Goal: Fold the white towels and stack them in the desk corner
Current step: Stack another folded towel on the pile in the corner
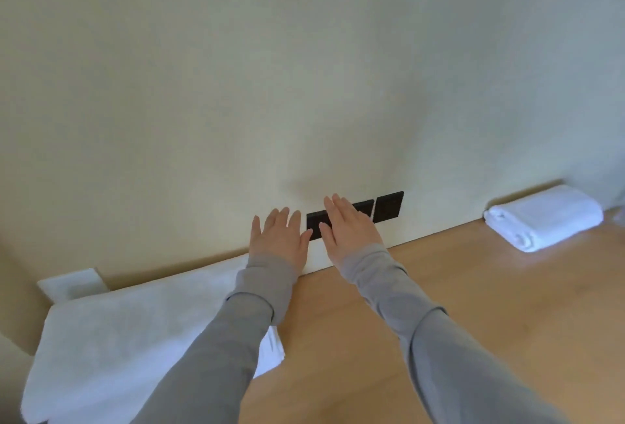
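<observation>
A large white towel lies spread flat over the left part of the wooden desk, reaching the wall. A small folded white towel sits at the far right against the wall. My left hand and my right hand are stretched forward side by side, raised in front of the wall, fingers spread and palms down. Both hold nothing. My grey sleeves cover part of the big towel's right edge.
A row of black wall sockets sits just above the desk's back edge, partly behind my right hand. A pale wall fills the upper view. A small white box stands at the back left corner beyond the towel.
</observation>
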